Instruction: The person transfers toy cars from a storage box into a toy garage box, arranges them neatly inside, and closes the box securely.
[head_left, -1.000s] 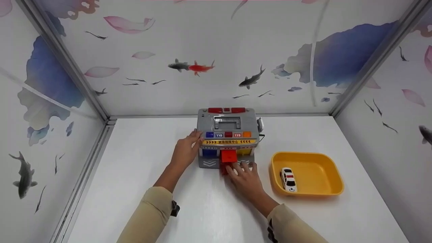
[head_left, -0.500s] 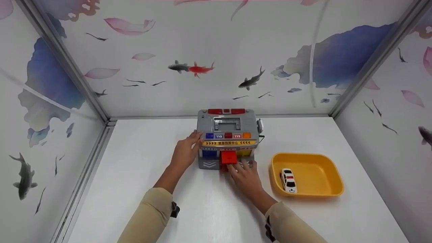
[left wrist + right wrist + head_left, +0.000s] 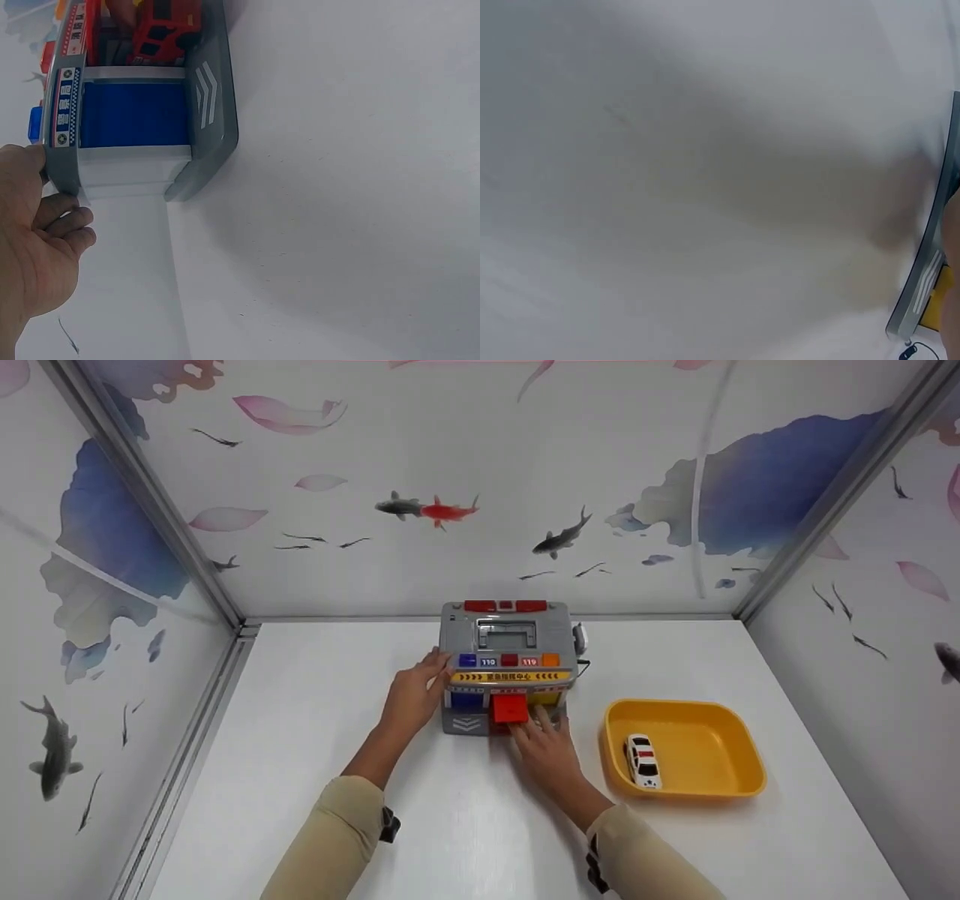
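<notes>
A grey toy garage [image 3: 466,637] with a carrying handle and coloured buttons stands against the back wall. My left hand [image 3: 411,697] steadies its left side, fingers and thumb at the upper edge. The red middle door [image 3: 510,709] is raised, and under it sits a red toy car [image 3: 166,34], partly inside the bay. My right hand [image 3: 550,750] holds this car at the bay; a finger lies over its top in the left wrist view. The blue door [image 3: 135,114] is down. Most of the right fingers' contact is hidden in the right wrist view.
To the right on the white table [image 3: 465,825] stands a yellow tray [image 3: 705,750] with a white toy car [image 3: 643,761] at its left side. Patterned panels [image 3: 480,450] enclose the table's back and sides. A dark cord [image 3: 585,666] hangs by the garage's right side.
My right hand has moved slightly forward, and the red toy car has gone farther under the raised red door. My left hand keeps its place on the garage.
</notes>
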Tool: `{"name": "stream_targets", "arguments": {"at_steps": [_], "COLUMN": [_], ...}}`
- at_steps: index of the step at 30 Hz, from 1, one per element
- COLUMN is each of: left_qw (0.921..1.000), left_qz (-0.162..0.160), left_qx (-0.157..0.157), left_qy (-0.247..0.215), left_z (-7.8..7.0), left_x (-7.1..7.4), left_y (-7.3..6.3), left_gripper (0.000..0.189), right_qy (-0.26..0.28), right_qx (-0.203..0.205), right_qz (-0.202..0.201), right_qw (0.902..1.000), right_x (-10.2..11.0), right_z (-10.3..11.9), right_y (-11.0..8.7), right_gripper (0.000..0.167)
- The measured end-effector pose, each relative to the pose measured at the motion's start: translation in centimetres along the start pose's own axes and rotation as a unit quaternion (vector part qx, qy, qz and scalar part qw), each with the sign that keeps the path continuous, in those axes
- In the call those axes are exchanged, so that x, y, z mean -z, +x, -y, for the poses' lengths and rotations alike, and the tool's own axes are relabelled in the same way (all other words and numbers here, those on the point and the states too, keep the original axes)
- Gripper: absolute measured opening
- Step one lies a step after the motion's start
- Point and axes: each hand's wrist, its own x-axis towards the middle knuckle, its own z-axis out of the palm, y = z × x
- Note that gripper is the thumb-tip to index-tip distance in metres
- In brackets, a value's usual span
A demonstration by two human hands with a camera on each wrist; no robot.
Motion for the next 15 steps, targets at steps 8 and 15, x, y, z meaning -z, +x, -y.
{"name": "stream_targets", "arguments": {"at_steps": [8,15], "left_qw": [1.0000,1.0000], "left_qz": [0.005,-0.001], "left_qx": [0.005,-0.005], "left_qy": [-0.003,0.000], "left_z": [-0.1,0.0], "left_x": [0.0,0.0], "left_y": [0.0,0.1], "left_gripper": [0.053,0.052], "right_qy": [0.113,0.102], "right_qx": [0.022,0.032], "right_qz": [0.060,0.093], "right_qw": [0.9916,0.9899], "right_x": [0.4,0.7], "right_z": [-1.1,-1.8], "right_y": [-0.5,-0.9], "right_gripper": [0.061,0.063]}}
